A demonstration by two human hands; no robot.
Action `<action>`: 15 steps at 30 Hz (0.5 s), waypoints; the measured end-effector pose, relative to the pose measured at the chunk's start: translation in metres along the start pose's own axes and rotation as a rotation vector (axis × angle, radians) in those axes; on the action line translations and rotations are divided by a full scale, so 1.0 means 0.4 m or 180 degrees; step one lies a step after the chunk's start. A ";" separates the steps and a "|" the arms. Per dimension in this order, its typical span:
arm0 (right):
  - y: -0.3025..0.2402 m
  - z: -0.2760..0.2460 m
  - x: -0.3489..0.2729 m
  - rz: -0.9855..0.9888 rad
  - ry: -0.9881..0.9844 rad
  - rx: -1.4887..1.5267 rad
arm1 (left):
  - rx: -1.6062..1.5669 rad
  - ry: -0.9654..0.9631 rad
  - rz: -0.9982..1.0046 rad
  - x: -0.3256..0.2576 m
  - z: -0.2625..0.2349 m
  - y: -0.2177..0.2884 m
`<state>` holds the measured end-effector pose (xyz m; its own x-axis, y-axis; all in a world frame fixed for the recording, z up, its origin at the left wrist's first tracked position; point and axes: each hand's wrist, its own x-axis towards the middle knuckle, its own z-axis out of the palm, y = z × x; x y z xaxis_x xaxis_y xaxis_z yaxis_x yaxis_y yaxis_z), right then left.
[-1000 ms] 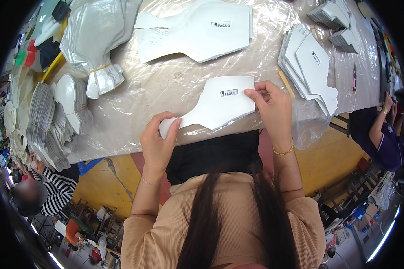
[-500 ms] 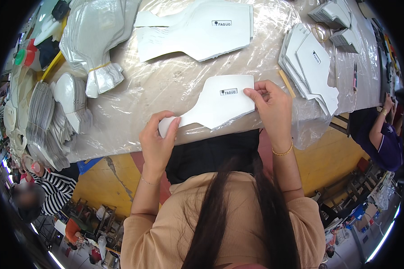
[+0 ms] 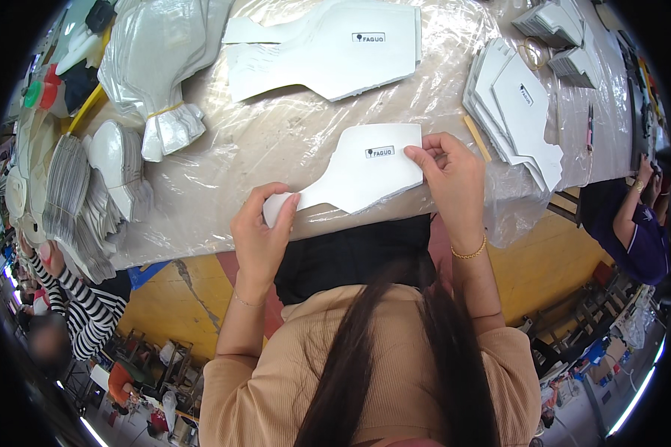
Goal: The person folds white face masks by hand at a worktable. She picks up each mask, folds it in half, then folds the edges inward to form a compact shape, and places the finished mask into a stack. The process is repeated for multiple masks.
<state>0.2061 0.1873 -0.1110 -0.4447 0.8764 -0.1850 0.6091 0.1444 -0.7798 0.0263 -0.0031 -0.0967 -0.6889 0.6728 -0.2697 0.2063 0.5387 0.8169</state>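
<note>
A white shaped panel (image 3: 361, 175), flat like a cut shoe-upper piece with a small dark printed mark, is held over the near edge of the table. My left hand (image 3: 265, 223) pinches its narrow, curled left end between thumb and fingers. At the wide right end, my right hand (image 3: 449, 167) grips the edge, thumb on top. Beyond it lies a pile of similar white panels (image 3: 335, 63). To the right of my right hand, more marked panels (image 3: 518, 108) lie fanned out in a stack.
Clear plastic sheeting covers the table (image 3: 224, 164). Bundled white pieces (image 3: 164, 59) and tied stacks (image 3: 119, 167) stand at the left. Small stacks (image 3: 555, 26), a rubber band (image 3: 531, 54) and a pen-like tool (image 3: 590, 128) lie at the right. Co-workers stand at both sides.
My hands and the white panel stay almost still. At the left, the co-worker in striped sleeves has moved their arms up toward the table.
</note>
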 end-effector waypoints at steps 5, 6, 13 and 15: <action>-0.002 0.000 0.000 -0.0013 0.0009 -0.0038 | 0.0026 -0.0008 0.0061 0.000 -0.001 0.002; -0.002 0.000 0.000 -0.0027 0.0016 -0.0050 | 0.0014 -0.0006 0.0052 -0.001 -0.001 0.002; -0.003 0.000 -0.001 -0.0033 0.0031 -0.0116 | -0.0025 -0.0037 -0.0091 0.001 0.000 0.003; -0.003 0.001 -0.002 -0.0081 0.0058 -0.0132 | -0.0033 -0.0044 -0.0170 0.001 0.000 0.005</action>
<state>0.2056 0.1863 -0.1101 -0.4488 0.8802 -0.1542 0.6246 0.1855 -0.7586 0.0264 -0.0018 -0.0953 -0.6891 0.6502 -0.3201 0.1621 0.5688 0.8064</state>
